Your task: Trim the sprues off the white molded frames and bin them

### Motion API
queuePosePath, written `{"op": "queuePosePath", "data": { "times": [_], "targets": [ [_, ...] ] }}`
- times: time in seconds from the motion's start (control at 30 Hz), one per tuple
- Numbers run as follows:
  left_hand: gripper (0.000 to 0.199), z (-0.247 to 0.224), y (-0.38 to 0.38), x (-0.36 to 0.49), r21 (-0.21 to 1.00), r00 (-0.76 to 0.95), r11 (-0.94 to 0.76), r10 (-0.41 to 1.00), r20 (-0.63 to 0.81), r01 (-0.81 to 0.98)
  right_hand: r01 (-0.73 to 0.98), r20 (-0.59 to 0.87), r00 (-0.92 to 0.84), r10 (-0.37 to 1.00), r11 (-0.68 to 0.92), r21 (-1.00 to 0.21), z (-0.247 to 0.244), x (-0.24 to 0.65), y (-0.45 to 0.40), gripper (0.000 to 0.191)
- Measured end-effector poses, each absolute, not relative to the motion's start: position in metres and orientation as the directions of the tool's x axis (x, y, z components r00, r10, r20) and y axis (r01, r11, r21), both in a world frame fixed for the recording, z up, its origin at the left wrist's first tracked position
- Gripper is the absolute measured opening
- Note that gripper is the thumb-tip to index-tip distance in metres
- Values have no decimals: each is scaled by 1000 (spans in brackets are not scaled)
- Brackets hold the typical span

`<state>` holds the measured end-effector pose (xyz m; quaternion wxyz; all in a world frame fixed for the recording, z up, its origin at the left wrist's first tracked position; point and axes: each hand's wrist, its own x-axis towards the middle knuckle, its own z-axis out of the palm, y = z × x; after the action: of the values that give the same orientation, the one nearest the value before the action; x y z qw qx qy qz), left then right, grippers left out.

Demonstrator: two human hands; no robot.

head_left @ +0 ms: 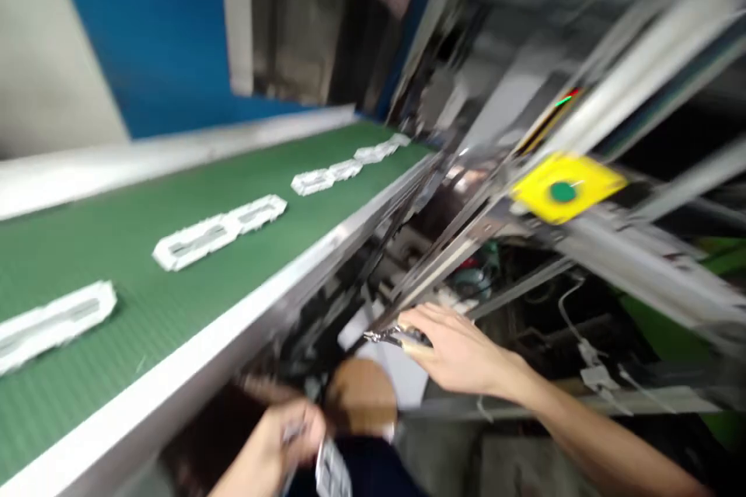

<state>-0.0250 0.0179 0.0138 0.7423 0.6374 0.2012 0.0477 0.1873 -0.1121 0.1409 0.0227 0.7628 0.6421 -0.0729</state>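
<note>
The view is tilted and blurred. My right hand (460,345) reaches in under a steel machine frame, pinching a small metal strip (397,336) between thumb and fingers. Lower down, my left hand (285,435) is blurred and closed around a small silver part (294,431). Beside it sit a round brown object (361,396) and a white printed tag (333,470) over dark cloth. Several white moulded parts (218,231) lie in a row on a green conveyor belt (134,264), away from both hands.
A white-edged metal rail (186,357) runs along the belt between it and the hands. A yellow plate with a green round button (563,188) is mounted on the machine. Cables and dark machine workings (524,311) lie below the frame. A blue wall panel (157,31) stands behind.
</note>
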Motion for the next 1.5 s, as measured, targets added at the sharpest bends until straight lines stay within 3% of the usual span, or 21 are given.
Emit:
{"op": "queuePosePath", "data": {
  "times": [0.1, 0.23, 0.6, 0.83, 1.5],
  "targets": [
    [27, -10, -17, -53, 935, 876, 308, 384, -292, 177, 984, -403, -105, 909, 36, -174, 113, 168, -104, 22],
    [27, -6, -27, -62, 935, 852, 319, 435, -292, 158, 954, -495, -276, 824, 172, -247, 96, 156, -98, 23],
    [26, 16, -40, -60, 911, 741, 344, 547, -391, 227, 899, -480, -436, 761, 349, -263, 94, 154, -83, 21],
    [30, 22, -45, -57, 902, 726, 342, 545, -418, 263, 877, -489, -474, 732, 439, -193, 95, 158, -82, 14],
    [26, 18, -56, -52, 886, 722, 413, 544, -427, 212, 838, -460, -529, 713, 524, -150, 94, 166, -87, 17]
  ]
}}
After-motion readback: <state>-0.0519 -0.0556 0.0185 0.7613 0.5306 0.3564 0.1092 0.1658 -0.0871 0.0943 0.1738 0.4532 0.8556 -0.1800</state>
